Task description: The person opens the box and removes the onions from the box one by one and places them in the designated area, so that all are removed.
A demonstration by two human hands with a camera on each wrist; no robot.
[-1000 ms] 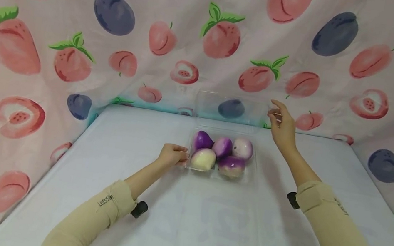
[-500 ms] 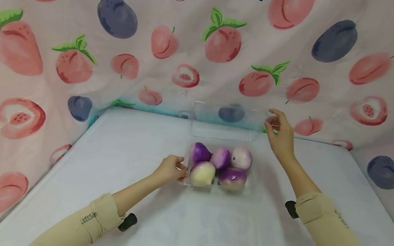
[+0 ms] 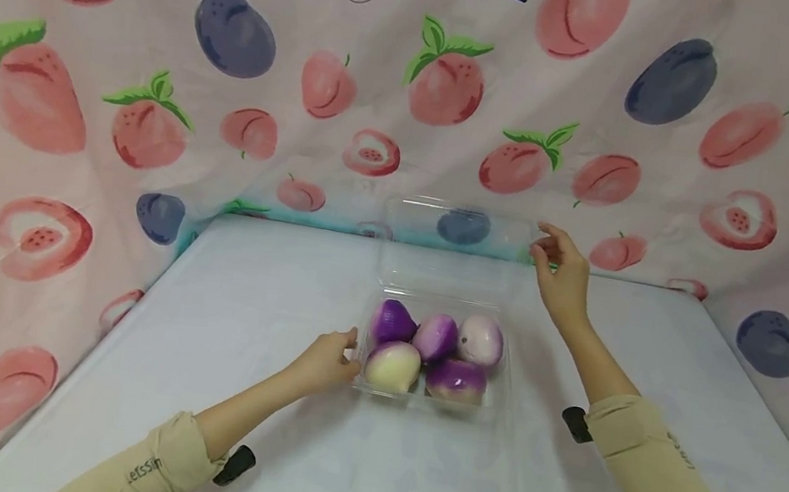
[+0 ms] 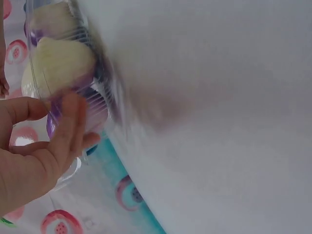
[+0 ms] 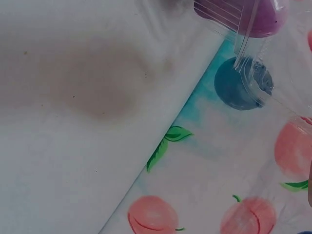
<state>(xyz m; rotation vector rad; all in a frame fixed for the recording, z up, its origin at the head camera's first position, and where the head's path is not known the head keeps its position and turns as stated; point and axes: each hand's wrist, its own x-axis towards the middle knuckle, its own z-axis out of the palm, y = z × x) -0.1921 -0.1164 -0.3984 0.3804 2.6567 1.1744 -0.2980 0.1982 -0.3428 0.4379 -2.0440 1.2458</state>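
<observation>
Backdrop: pale pink fabric (image 3: 368, 28) printed with peaches, strawberries and dark blue fruit rises behind and beside a white-covered table (image 3: 262, 269).
Left sleeve: rolled beige cloth (image 3: 164, 453) with printed lettering, a small black device (image 3: 235, 466) at its cuff.
Left hand: this hand (image 3: 322, 364) pinches the near part of the box's left edge, thumb at the rim and fingers against the side wall; the fingers are blurred in the left wrist view.
Box: rectangular, clear plastic box base (image 3: 421, 402) on the table, just right of the left hand, which is the nearer to it. Its long axis runs side to side, across the person.
Contents: five round, glossy, turnip-like pieces inside. From the left, a cream-yellow one (image 3: 393, 366) sits in front of a deep purple one (image 3: 394, 322); a violet one (image 3: 436, 338) is at the back middle, a purple-and-cream one (image 3: 456, 382) in front, a pale pinkish one (image 3: 480, 340) at back right.
Lid: clear plastic lid (image 3: 456, 250) raised along the base's far long side, its long axis parallel to the base's, its hollow seemingly facing the person.
Right hand: this hand (image 3: 562, 280), nearer to the lid, has it directly on its left; bent fingers and thumb appear to pinch the lid's right edge.
Right sleeve: matching beige cloth (image 3: 666, 490), another black device (image 3: 577, 425) beside it.
</observation>
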